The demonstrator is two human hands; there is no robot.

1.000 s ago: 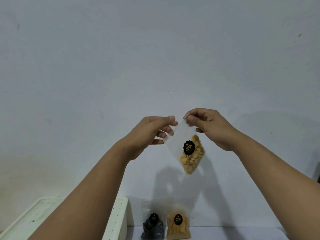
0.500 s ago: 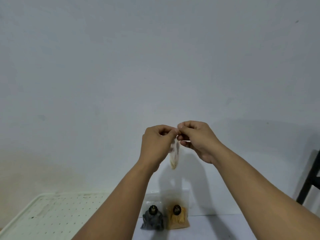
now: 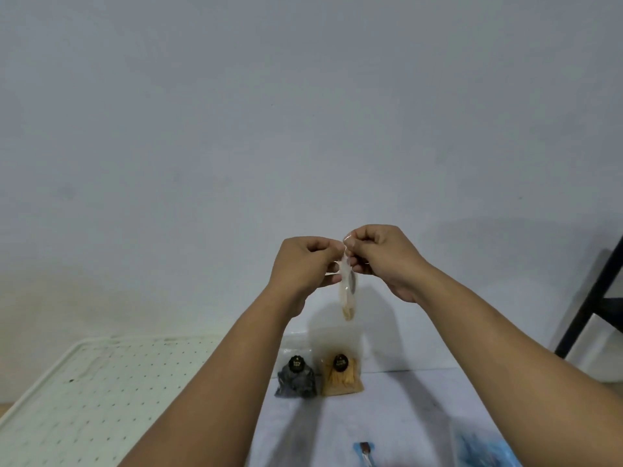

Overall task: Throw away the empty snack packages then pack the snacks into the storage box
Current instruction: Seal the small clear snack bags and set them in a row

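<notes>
Your left hand (image 3: 305, 264) and your right hand (image 3: 384, 256) are raised together in front of the wall (image 3: 303, 112), knuckles almost meeting. Both pinch the top edge of one clear snack bag (image 3: 347, 294) — each grip is narrow, fingers curled onto the plastic. The bag hangs edge-on below your fingers, so it shows only as a thin strip with a little yellowish snack at its lower end and a dark label on one side.

Below the hands, at the far side of the white tabletop (image 3: 387, 416), two more bags stand upright against the wall, touching each other: a dark snack bag (image 3: 296, 379) on the left and an orange snack bag (image 3: 342, 375) on the right, each with a round black label.

To the left lies a white perforated panel (image 3: 101, 392) — whether it belongs to the storage box cannot be told. At the near right edge sits some crumpled blue plastic (image 3: 485, 449), with a small blue-edged item (image 3: 365, 449) beside it. A black frame (image 3: 593, 298) leans at the far right.
</notes>
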